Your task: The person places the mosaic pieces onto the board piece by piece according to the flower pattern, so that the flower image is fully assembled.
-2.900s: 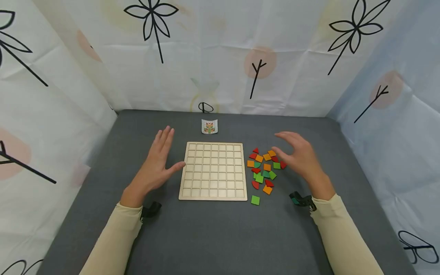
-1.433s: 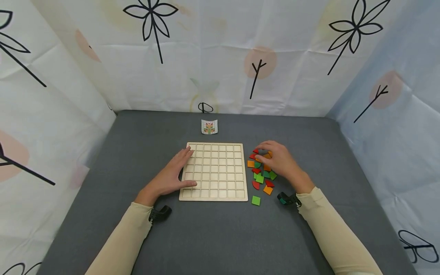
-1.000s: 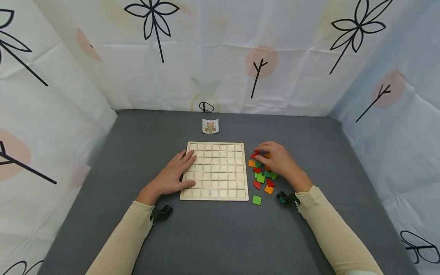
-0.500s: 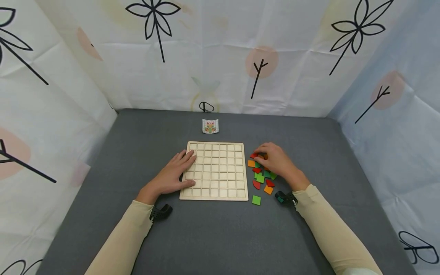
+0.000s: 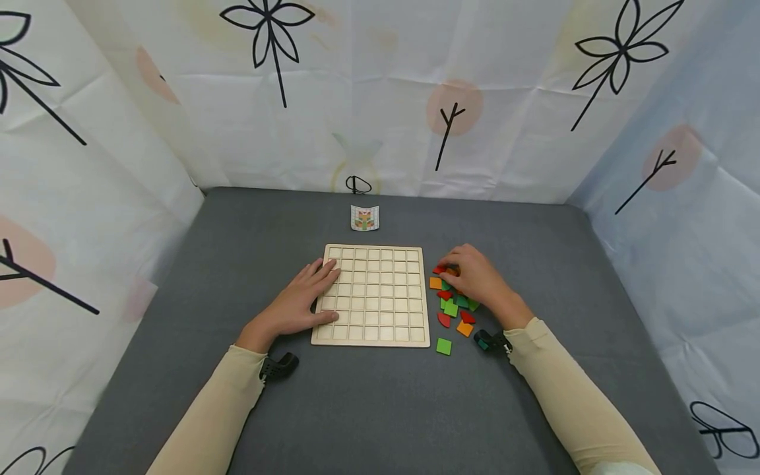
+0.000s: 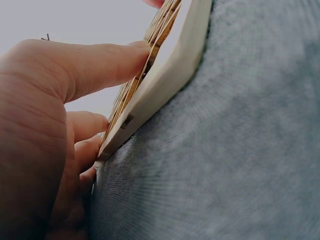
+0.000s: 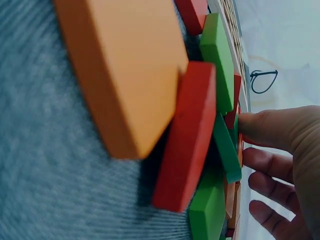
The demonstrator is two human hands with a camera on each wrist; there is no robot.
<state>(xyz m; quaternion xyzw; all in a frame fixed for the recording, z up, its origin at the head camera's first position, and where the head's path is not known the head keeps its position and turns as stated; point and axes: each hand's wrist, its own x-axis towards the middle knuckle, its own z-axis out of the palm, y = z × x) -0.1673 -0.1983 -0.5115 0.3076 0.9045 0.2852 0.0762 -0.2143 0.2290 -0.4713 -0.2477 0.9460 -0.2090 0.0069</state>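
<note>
My left hand [image 5: 295,303] rests on the left edge of a pale wooden grid board [image 5: 371,345], fingers and thumb spread. The left wrist view shows that thumb [image 6: 110,62] touching the board's raised side [image 6: 165,82]. My right hand [image 5: 477,280] reaches into a loose group of coloured tiles right of the board. Its thumb and fingertips are at the group's far end, beside a red tile [image 5: 439,269]. In the right wrist view the thumb [image 7: 265,127] touches or nearly touches the tiles; whether it pinches one is hidden. Closer lie an orange tile [image 7: 125,75] and a red tile [image 7: 186,135].
Several more tiles lie nearer me, among them a green square [image 5: 443,346], an orange one [image 5: 465,328] and a red quarter-round [image 5: 443,319]. A small pattern card [image 5: 365,218] lies behind the board. Printed cloth walls [image 5: 380,99] enclose the grey table [image 5: 368,409].
Both hands came inward from hovering: the left onto the board's edge, the right down onto the tiles. Lately the right fingers shifted slightly left over the far tiles; the left hand stays still.
</note>
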